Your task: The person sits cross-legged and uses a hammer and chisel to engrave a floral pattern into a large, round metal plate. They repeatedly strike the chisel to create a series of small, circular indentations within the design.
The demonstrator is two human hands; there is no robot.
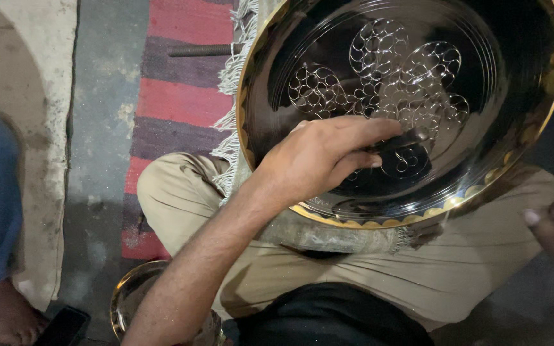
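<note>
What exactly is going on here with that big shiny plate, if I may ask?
A seated person rests a large dark metal plate with a gold rim on their lap. The left hand holds a small dark tool against the plate's face, where a pattern of linked circles is cut. The right hand shows blurred at the right edge.
</note>
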